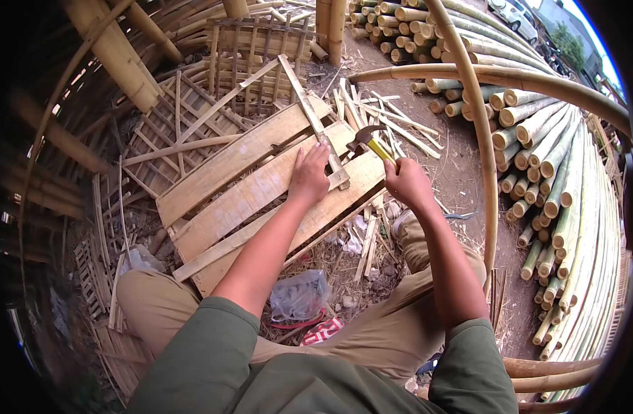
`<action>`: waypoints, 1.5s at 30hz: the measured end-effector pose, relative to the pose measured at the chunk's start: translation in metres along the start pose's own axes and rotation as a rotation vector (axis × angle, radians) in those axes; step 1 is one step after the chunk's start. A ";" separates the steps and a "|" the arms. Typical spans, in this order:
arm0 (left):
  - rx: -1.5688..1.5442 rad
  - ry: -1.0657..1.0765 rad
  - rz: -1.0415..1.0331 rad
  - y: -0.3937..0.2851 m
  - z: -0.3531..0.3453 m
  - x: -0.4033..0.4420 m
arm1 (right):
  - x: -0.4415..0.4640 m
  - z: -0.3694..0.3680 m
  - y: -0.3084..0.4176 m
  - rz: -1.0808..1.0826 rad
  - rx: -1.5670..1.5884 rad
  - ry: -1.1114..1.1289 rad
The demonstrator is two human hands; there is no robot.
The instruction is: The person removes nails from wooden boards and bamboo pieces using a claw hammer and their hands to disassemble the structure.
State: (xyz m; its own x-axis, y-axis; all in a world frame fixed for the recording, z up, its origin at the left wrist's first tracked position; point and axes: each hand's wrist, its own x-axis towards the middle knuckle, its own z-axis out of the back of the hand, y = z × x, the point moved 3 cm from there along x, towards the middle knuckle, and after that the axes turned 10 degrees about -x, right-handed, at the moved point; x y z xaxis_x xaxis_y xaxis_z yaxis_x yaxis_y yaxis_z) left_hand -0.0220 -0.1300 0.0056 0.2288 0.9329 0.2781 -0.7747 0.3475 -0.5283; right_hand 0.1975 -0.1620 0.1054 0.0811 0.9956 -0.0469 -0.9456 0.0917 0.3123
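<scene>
Several pale wooden boards (244, 188) lie side by side in front of me, with gaps between them. A narrow wooden strip (304, 101) crosses them near their right end. My left hand (311, 172) rests on this strip and the board under it, its fingers stretched forward. My right hand (407, 182) is closed around the yellow handle of a claw hammer (377, 146). The hammer's dark head is just above the boards' right end, to the right of the strip and apart from it.
Cut bamboo poles (561, 165) are stacked on the right. A curved bamboo pole (478, 117) rises between them and me. Loose wood strips (399, 124) lie beyond the boards, slatted panels (185, 121) at the left. A plastic bag (299, 295) lies between my legs.
</scene>
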 end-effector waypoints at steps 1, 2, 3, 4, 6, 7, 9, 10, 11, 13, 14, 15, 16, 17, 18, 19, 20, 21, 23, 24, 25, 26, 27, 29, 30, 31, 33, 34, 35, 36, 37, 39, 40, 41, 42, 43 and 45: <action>0.016 0.006 0.010 0.002 -0.002 -0.002 | 0.006 0.008 0.004 0.048 -0.018 0.017; 0.032 -0.019 0.000 0.005 -0.004 -0.001 | 0.013 0.018 0.008 0.110 -0.088 0.065; 0.032 -0.024 0.002 0.002 -0.001 -0.001 | 0.018 0.023 0.013 0.183 -0.149 0.073; 0.023 -0.019 0.021 -0.001 0.002 -0.003 | 0.024 0.026 0.020 0.188 -0.203 0.144; 0.015 -0.025 0.038 -0.003 0.005 -0.003 | 0.032 0.035 0.037 0.197 -0.320 0.260; 0.000 -0.039 0.036 -0.002 0.005 -0.003 | 0.037 0.037 0.046 0.267 -0.367 0.263; -0.014 -0.055 0.037 0.001 0.003 -0.004 | 0.050 0.033 0.060 0.296 -0.425 0.254; -0.004 -0.057 0.037 0.002 0.001 -0.004 | 0.055 0.029 0.063 0.299 -0.426 0.253; 0.006 -0.059 0.038 0.004 0.000 -0.003 | 0.059 0.024 0.068 0.354 -0.475 0.258; 0.015 -0.030 0.054 0.003 0.000 -0.003 | 0.062 0.027 0.083 0.411 -0.522 0.264; -0.031 -0.070 0.062 0.002 0.000 -0.003 | 0.066 0.031 0.089 0.432 -0.621 0.315; -0.077 -0.108 0.071 0.003 0.000 -0.003 | 0.066 0.038 0.096 0.451 -0.719 0.367; -0.080 -0.102 0.080 0.006 -0.001 -0.003 | 0.068 0.047 0.102 0.446 -0.732 0.391; -0.078 -0.101 0.083 0.007 -0.003 -0.003 | 0.074 0.048 0.104 0.432 -0.712 0.366; -0.055 -0.132 0.088 0.008 -0.004 -0.002 | 0.078 0.049 0.105 0.421 -0.663 0.334; -0.033 -0.163 0.093 0.008 -0.005 -0.002 | 0.080 0.050 0.106 0.408 -0.615 0.302; -0.034 -0.162 0.093 0.009 -0.006 -0.003 | 0.079 0.046 0.105 0.447 -0.613 0.291; -0.007 -0.174 0.106 0.008 -0.004 -0.004 | 0.075 0.042 0.106 0.486 -0.612 0.279; 0.018 -0.187 0.116 0.006 -0.002 -0.004 | 0.068 0.031 0.108 0.532 -0.827 0.388; 0.027 -0.185 0.123 0.007 -0.003 -0.003 | 0.067 0.035 0.113 0.526 -0.816 0.388; 0.037 -0.182 0.131 0.008 -0.003 -0.002 | 0.067 0.038 0.117 0.521 -0.805 0.390; 0.037 -0.183 0.130 0.010 -0.004 -0.002 | 0.069 0.045 0.120 0.502 -0.783 0.373; 0.030 -0.179 0.130 0.010 -0.004 -0.002 | 0.071 0.051 0.124 0.484 -0.760 0.359; 0.020 -0.171 0.133 0.009 -0.004 -0.004 | 0.074 0.049 0.125 0.442 -0.694 0.337; 0.030 -0.180 0.135 0.010 -0.003 -0.003 | 0.071 0.044 0.127 0.487 -0.699 0.316; 0.040 -0.190 0.137 0.009 -0.003 -0.003 | 0.068 0.042 0.129 0.533 -0.703 0.294; 0.039 -0.199 0.146 0.008 -0.003 -0.002 | 0.064 0.034 0.130 0.558 -0.900 0.432; 0.041 -0.205 0.156 0.009 -0.004 -0.002 | 0.068 0.038 0.132 0.555 -0.913 0.425; 0.043 -0.209 0.167 0.011 -0.004 -0.002 | 0.074 0.043 0.133 0.552 -0.924 0.421; 0.045 -0.209 0.166 0.012 -0.004 -0.002 | 0.071 0.060 0.138 0.470 -0.881 0.410; 0.042 -0.218 0.159 0.012 -0.003 -0.002 | 0.070 0.070 0.139 0.415 -0.777 0.357; 0.036 -0.227 0.154 0.010 -0.004 -0.004 | 0.083 0.058 0.127 0.433 -0.633 0.294; 0.033 -0.219 0.159 0.010 -0.003 -0.004 | 0.079 0.046 0.124 0.482 -0.673 0.313; 0.031 -0.211 0.162 0.009 -0.002 -0.004 | 0.073 0.035 0.118 0.529 -0.712 0.331; 0.012 -0.226 0.166 0.008 -0.002 -0.004 | 0.063 0.035 0.119 0.551 -0.902 0.452; 0.015 -0.228 0.160 0.008 -0.001 -0.003 | 0.065 0.032 0.116 0.516 -0.891 0.454; 0.008 -0.219 0.187 0.009 -0.001 -0.003 | 0.065 0.055 0.113 0.422 -0.899 0.473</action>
State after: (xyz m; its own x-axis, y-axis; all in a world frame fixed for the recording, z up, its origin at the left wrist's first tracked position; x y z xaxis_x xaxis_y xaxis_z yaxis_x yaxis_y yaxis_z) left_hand -0.0293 -0.1299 -0.0010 -0.0505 0.9377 0.3438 -0.7962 0.1700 -0.5807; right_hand 0.1139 -0.0855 0.1899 -0.2502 0.8181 -0.5177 -0.7686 -0.4930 -0.4077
